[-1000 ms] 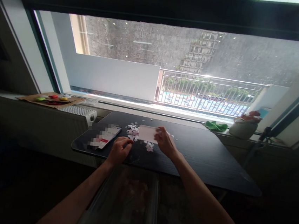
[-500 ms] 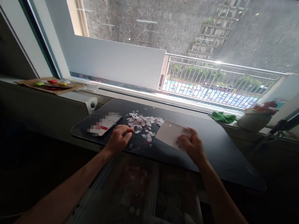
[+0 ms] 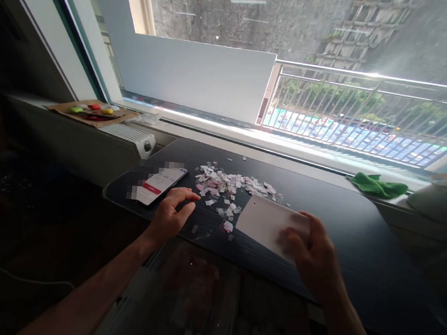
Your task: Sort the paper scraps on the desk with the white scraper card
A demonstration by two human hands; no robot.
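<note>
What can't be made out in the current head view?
Head view, all:
Right hand: fingertips on the pale sheet, blurred.
Phone: part of screen, masked by pixelation.
Paper scraps: any print, too small to read.
Pale container: right side, cut off by right edge.

Everything is carried by a dark desk (image 3: 370, 245), its top marked with a fine grain and its left corner rounded. Near the left end a phone (image 3: 164, 183) is laid face up at a slant, its lit screen crossed by a red bar and partly blurred out. To its right a low heap (image 3: 222, 181) of paper scraps, mostly white with touches of pink, is spread out toward the right. Nearer the front edge a smaller cluster (image 3: 229, 209) is scattered, with a pink-marked scrap (image 3: 228, 227) at its near end. By the far edge, two tiny scraps (image 3: 244, 158) are seen apart from the heap.
</note>
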